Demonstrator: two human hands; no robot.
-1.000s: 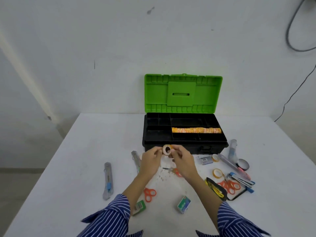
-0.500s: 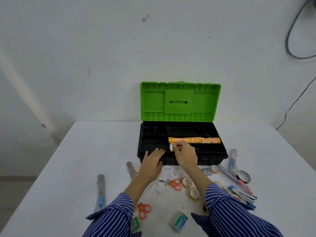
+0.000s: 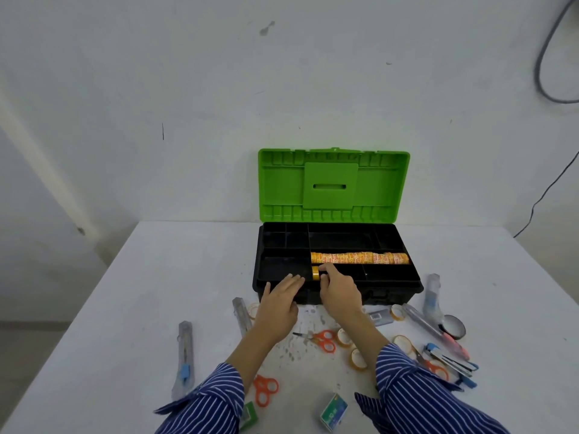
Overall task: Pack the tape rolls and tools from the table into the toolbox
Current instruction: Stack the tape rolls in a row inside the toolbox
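Since half a second ago the right hand (image 3: 338,291) has pushed the small tape roll (image 3: 315,273) a bit deeper into the toolbox (image 3: 394,285); left hand (image 3: 279,303) barely shifted. Roll now stands on edge in the near row of compartments, at the left end of the long slot, just near of the line of orange rolls (image 3: 359,257) already packed.

Right hand: fingers curled, fingertips pinching the roll's right face, wrist low over the near wall. Left hand: fingers straight and together, lying flat on the near-left rim, holding nothing, probably steadying the box.

Handling guess: roll is light, stiff cardboard core, smooth sides, rolls away easily if dropped on edge; best pinched across the flat faces or through the core. Not fragile.

Left on the table (image 3: 131,308): more loose tape rolls (image 3: 344,337), orange scissors (image 3: 324,339), utility knife (image 3: 185,355), black tape roll (image 3: 454,326), staple box (image 3: 333,412). Much packing left.
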